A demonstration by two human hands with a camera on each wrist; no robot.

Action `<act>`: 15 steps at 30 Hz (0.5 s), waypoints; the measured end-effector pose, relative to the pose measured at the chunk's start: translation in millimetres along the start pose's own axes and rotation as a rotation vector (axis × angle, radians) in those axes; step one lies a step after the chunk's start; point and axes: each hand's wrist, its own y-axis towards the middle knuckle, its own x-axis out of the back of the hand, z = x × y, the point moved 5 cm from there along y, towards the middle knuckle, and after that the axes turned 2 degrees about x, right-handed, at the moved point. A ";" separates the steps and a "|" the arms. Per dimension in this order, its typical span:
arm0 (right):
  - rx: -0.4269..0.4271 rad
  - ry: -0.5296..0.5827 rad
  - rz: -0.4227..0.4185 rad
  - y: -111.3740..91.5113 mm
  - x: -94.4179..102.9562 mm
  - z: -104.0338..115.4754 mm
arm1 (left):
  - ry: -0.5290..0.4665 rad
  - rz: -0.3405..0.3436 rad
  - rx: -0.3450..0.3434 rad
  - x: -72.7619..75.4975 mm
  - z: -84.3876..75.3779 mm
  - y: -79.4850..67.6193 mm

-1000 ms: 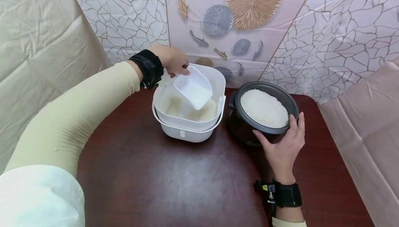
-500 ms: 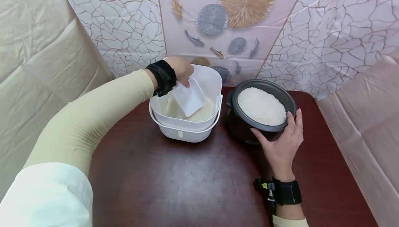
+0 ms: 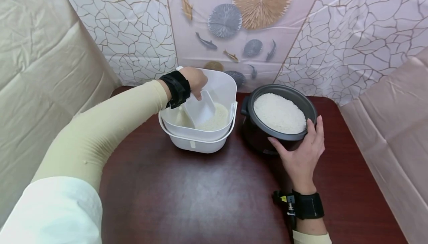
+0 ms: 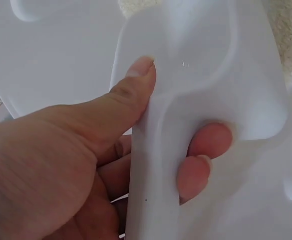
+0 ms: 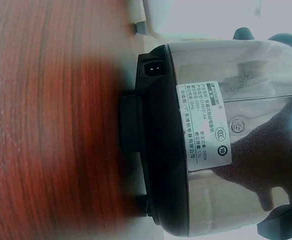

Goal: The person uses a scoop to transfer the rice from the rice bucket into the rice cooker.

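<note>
My left hand point(image 3: 195, 80) reaches into a white lidless bin point(image 3: 200, 145) and grips a white scoop point(image 3: 200, 108) by its handle. In the left wrist view, the thumb lies along the top of the scoop point(image 4: 201, 50) and the fingers wrap beneath its handle. The scoop's front end is down in the rice point(image 3: 219, 119) at the bin's bottom. My right hand point(image 3: 302, 158) rests against a dark rice cooker point(image 3: 257, 140), thumb at its front and fingers spread at its right rim. White rice point(image 3: 280, 114) fills much of the cooker's pot.
Both containers stand side by side on a dark red wooden table point(image 3: 197, 192), with a patterned cloth point(image 3: 140, 24) hanging close behind. A raised handle point(image 3: 236, 112) lies round the bin. The cooker's label point(image 5: 203, 127) and power socket point(image 5: 154, 68) face the right wrist camera.
My left hand has lowered the scoop from above the bin's rice down into it, tilting its front downwards. The right hand stays at the cooker. The head view has shifted slightly.
</note>
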 end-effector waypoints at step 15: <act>-0.007 -0.009 0.001 -0.6 -0.8 0.0 | -0.013 -0.017 -0.019 -7.0 -4.9 -2.5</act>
